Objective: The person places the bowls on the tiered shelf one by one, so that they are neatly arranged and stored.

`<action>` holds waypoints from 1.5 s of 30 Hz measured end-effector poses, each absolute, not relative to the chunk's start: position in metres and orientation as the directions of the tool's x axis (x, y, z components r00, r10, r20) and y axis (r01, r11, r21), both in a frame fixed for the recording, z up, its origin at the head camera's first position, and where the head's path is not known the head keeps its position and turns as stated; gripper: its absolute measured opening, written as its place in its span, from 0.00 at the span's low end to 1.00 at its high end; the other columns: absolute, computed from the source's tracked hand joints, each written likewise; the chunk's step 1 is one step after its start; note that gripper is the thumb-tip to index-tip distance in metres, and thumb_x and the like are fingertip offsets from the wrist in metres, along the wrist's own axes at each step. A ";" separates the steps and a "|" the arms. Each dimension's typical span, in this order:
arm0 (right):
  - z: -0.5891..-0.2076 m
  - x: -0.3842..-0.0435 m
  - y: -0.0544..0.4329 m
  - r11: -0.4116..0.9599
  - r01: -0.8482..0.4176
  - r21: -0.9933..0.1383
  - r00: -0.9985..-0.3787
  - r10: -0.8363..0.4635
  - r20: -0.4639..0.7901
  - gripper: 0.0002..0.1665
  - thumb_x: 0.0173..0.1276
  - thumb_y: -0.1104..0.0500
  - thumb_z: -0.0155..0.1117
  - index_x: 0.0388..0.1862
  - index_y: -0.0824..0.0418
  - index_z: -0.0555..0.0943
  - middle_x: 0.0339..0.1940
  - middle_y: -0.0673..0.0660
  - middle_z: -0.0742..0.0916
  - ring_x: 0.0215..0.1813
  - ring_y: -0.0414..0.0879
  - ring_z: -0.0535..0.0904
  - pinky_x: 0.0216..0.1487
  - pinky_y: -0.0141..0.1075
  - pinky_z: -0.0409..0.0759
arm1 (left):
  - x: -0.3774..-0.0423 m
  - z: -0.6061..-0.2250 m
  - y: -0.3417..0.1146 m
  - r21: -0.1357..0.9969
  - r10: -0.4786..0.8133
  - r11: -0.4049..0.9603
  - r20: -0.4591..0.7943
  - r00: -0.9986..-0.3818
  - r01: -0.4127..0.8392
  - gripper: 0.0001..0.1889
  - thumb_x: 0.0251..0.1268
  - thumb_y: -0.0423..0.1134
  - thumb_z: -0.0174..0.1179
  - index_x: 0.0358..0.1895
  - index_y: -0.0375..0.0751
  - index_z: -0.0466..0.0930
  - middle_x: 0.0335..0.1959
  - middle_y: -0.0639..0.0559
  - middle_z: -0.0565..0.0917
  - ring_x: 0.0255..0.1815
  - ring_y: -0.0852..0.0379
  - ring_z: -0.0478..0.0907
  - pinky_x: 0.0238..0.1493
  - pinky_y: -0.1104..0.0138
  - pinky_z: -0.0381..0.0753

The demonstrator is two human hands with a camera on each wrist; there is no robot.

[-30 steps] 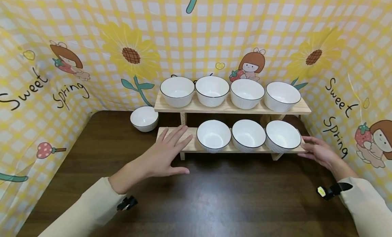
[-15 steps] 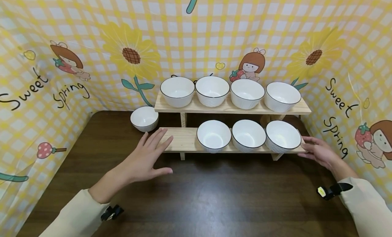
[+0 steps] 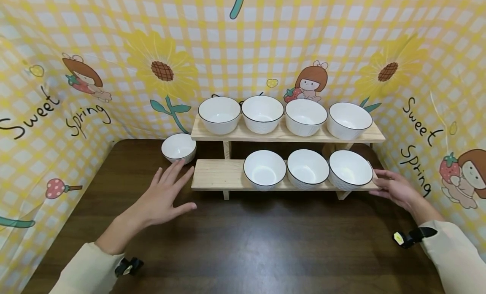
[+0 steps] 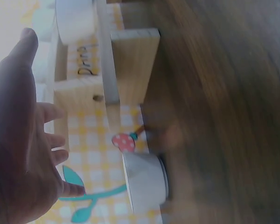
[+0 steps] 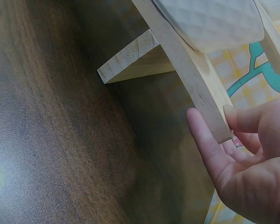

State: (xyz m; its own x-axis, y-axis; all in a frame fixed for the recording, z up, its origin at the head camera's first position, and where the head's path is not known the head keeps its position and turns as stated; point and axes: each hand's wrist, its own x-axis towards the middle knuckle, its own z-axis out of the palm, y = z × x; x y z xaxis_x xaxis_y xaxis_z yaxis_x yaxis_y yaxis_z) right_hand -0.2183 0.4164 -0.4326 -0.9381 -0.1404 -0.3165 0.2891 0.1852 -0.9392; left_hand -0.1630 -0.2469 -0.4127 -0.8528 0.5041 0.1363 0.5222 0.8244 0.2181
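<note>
My left hand (image 3: 157, 199) hovers over the table with its fingers spread, left of a two-tier wooden shelf (image 3: 216, 176). In the head view its fingertips overlap the near edge of a white bowl (image 3: 178, 146) with a dark rim; the left wrist view shows that bowl (image 4: 145, 182) apart from the fingers. My right hand (image 3: 398, 190) grips the right end of the lower board. Seen from the right wrist, the thumb and a finger of that hand (image 5: 252, 163) pinch the board's end (image 5: 207, 102). Three white bowls, the middle one (image 3: 307, 169) among them, stand on the lower board.
Several more white bowls, such as the leftmost one (image 3: 219, 116), line the upper board. Yellow checked cloth (image 3: 235, 45) with printed flowers and figures hangs behind and at both sides. A dark wooden table (image 3: 265, 243) lies under everything.
My left hand has moved left from over the lower board's bare left end to the near side of the loose bowl. The right hand stays on the board; the bowls have not moved.
</note>
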 end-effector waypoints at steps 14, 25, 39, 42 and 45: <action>-0.433 -0.220 0.417 0.250 0.285 -0.926 -0.937 -0.130 -0.323 0.37 0.82 0.65 0.47 0.77 0.81 0.42 0.49 0.52 0.76 0.43 0.38 0.84 0.50 0.39 0.85 | -0.194 -0.422 -0.281 0.254 0.366 0.891 0.093 -0.926 0.377 0.50 0.69 0.65 0.59 0.82 0.38 0.49 0.82 0.31 0.43 0.81 0.31 0.39 0.69 0.28 0.44; -0.432 -0.219 0.416 0.273 0.286 -0.918 -0.937 -0.123 -0.328 0.37 0.83 0.65 0.45 0.77 0.81 0.42 0.56 0.62 0.73 0.44 0.38 0.84 0.50 0.38 0.84 | -0.232 -0.438 -0.293 0.305 0.230 0.923 0.054 -0.972 0.236 0.53 0.71 0.70 0.51 0.83 0.36 0.41 0.82 0.30 0.39 0.80 0.28 0.37 0.68 0.26 0.44; -0.431 -0.219 0.415 0.250 0.298 -0.921 -0.935 -0.120 -0.335 0.37 0.83 0.65 0.46 0.77 0.81 0.42 0.55 0.62 0.73 0.43 0.38 0.84 0.50 0.38 0.85 | -0.281 -0.448 -0.288 0.394 0.124 0.910 0.036 -0.992 0.128 0.63 0.62 0.74 0.57 0.82 0.32 0.34 0.81 0.28 0.41 0.79 0.28 0.40 0.66 0.28 0.52; -0.431 -0.219 0.414 0.236 0.306 -0.922 -0.933 -0.118 -0.340 0.38 0.82 0.65 0.47 0.78 0.81 0.41 0.53 0.59 0.74 0.43 0.38 0.84 0.49 0.38 0.85 | -0.290 -0.451 -0.288 0.403 0.102 0.909 0.018 -0.995 0.101 0.64 0.60 0.74 0.57 0.82 0.32 0.35 0.80 0.28 0.42 0.79 0.28 0.42 0.65 0.28 0.54; -0.431 -0.219 0.415 0.223 0.312 -0.923 -0.931 -0.119 -0.344 0.38 0.82 0.66 0.47 0.78 0.80 0.41 0.50 0.55 0.76 0.43 0.38 0.84 0.49 0.38 0.85 | -0.298 -0.452 -0.288 0.402 0.087 0.912 0.003 -0.996 0.081 0.64 0.60 0.75 0.58 0.81 0.30 0.37 0.79 0.27 0.44 0.78 0.26 0.43 0.64 0.28 0.56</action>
